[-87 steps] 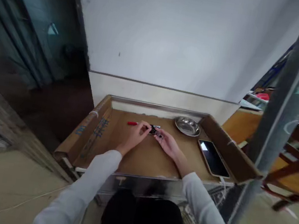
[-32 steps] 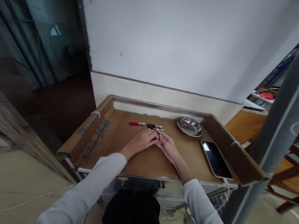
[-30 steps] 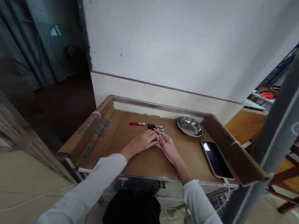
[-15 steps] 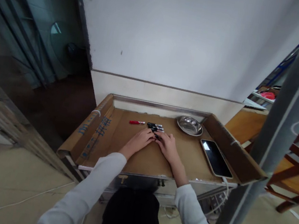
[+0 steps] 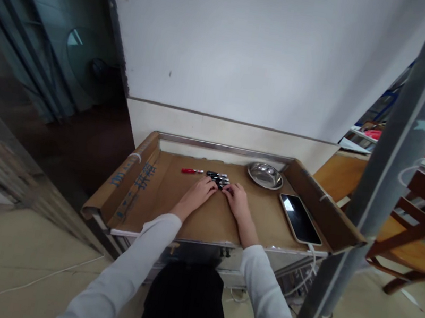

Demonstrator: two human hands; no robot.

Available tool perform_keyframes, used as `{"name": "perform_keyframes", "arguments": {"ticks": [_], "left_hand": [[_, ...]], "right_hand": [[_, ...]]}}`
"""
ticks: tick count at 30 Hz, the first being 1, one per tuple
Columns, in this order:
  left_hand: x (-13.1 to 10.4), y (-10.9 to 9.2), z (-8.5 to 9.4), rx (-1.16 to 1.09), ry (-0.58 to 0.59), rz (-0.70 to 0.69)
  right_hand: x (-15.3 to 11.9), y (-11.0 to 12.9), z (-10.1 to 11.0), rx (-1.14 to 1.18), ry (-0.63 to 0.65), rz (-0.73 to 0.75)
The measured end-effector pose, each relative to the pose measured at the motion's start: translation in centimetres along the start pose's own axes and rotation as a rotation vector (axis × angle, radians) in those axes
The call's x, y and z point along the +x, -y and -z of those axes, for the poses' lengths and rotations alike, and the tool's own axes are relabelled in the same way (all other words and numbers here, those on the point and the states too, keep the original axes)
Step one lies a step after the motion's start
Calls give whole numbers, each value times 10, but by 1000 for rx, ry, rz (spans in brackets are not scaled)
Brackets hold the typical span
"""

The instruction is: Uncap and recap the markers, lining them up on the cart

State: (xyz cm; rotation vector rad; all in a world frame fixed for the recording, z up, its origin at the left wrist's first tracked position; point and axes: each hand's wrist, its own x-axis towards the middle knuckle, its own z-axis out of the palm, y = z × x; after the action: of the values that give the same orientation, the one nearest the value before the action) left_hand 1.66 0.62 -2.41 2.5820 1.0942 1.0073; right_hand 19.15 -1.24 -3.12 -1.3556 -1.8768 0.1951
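Several black markers [image 5: 217, 175] lie side by side on the cardboard-lined tabletop [image 5: 166, 195], caps toward the right. At their lower left, my left hand [image 5: 200, 191] has its fingers pressed together against the nearest black marker. My right hand [image 5: 237, 199] pinches at the right end of that same marker, its fingertips just below the silvery ends. Part of the marker is hidden by the fingers. A red marker [image 5: 192, 171] lies separately to the left of the black ones, untouched.
A round metal dish [image 5: 265, 176] stands at the back right. Nearer, a phone [image 5: 300, 219] lies with a white cable [image 5: 313, 264] plugged in. Raised cardboard sides [image 5: 322, 203] border the surface. A metal post [image 5: 381, 186] and wooden chair [image 5: 423, 230] are at the right.
My right hand has moved slightly away from my left, and its fingers have drawn together. The black markers show a little more between the hands. The whole view has shifted slightly.
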Motion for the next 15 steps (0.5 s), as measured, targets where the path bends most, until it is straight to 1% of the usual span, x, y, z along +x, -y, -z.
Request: {"name": "perform_keyframes", "arguments": {"ticks": [2,4,5,7,9,10,12,15], "left_hand": [[-1,0,3,8,-42,-1],[-2,2,7,42,-114,28],[-3,5,10,75,-165,68],[-5,12,15,163,-287,193],[-7,21,17,243,-395,338],[-8,25,18,266,-423,396],[-11,31,17,281,-421,466],[-15,32,18,272,-383,511]], "right_hand": [[-2,3,2,5,-26,-2],[-6,4,4,20,-62,-21],[-7,4,5,31,-82,-37],[-10,5,5,47,-109,-64],[-12,5,4,53,-108,-66],[-12,6,4,54,-96,-56],[-13,8,4,60,-70,-32],[-14,12,4,112,-63,-30]]}}
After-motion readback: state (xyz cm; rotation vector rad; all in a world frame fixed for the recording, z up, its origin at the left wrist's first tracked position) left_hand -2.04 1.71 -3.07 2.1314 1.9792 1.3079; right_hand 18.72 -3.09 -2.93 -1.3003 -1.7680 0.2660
